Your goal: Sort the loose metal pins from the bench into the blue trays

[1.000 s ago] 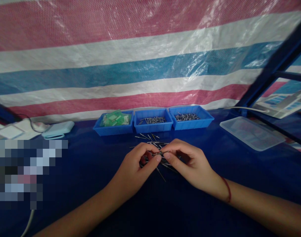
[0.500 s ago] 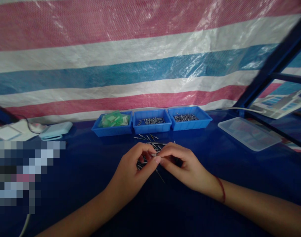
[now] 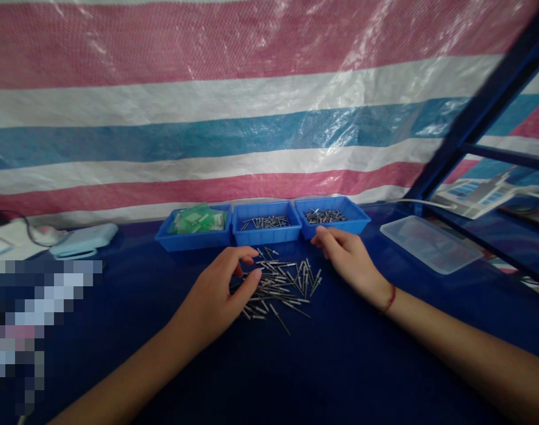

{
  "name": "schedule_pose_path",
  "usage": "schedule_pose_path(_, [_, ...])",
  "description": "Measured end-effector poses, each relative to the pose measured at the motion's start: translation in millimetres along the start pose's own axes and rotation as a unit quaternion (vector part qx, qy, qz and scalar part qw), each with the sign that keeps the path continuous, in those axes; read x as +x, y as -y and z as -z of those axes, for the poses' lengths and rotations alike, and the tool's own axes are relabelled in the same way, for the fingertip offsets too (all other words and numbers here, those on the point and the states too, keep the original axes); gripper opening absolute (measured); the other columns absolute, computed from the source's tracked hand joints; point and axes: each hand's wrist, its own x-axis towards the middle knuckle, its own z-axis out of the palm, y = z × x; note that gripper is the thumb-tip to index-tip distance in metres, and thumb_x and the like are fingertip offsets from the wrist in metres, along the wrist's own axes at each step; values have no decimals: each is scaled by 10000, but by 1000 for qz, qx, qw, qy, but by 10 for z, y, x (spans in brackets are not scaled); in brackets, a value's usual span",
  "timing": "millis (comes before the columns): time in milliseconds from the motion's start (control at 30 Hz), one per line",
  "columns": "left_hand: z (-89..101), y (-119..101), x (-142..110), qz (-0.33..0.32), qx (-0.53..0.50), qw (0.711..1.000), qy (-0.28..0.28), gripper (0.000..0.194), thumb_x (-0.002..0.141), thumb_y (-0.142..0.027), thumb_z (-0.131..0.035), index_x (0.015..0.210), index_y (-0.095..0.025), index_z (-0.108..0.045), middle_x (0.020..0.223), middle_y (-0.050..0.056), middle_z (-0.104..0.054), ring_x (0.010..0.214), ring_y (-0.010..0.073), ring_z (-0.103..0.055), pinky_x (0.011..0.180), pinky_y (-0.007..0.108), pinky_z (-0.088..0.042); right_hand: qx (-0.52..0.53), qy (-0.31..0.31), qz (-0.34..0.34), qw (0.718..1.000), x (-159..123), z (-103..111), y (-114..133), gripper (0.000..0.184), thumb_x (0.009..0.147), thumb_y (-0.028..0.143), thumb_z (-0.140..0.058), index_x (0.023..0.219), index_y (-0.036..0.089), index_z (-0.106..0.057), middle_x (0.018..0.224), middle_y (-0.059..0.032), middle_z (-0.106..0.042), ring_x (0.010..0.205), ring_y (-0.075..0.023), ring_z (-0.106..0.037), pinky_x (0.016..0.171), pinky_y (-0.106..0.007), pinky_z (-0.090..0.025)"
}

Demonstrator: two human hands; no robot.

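Note:
A loose pile of blind rivets (image 3: 275,283) lies on the dark blue table. My left hand (image 3: 220,289) is at the pile's left edge, thumb and forefinger apart with nothing visible between them. To the right of the pile, my right hand (image 3: 351,260) is just in front of the right blue bin (image 3: 340,228). Its fingers are curled together, and whatever they may hold is hidden. That bin contains many rivets, as does the middle blue bin (image 3: 269,237). Green packets (image 3: 198,219) fill the left blue bin (image 3: 193,241).
A translucent plastic lid (image 3: 431,243) lies to the right, beside a blue metal frame (image 3: 446,144). At the left is a light blue case (image 3: 85,239) with a white item and cable. Behind the bins hangs a striped plastic sheet (image 3: 234,106).
My hands, together over the pile before, have come apart. The right moved right and forward toward the right bin; the left shifted slightly left and opened. More of the pile shows.

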Motion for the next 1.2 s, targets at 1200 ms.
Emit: schedule_pose_path(1200, [-109, -242, -52, 202, -481, 850, 67, 270, 832, -301, -545, 1072, -179, -559, 687, -30, -518, 614, 91, -484, 604, 235, -391, -27, 97, 340, 935, -575, -124, 446, 241, 830, 147, -535, 1063, 205, -557, 1024, -70, -600, 931, -175, -581, 782, -324, -458])
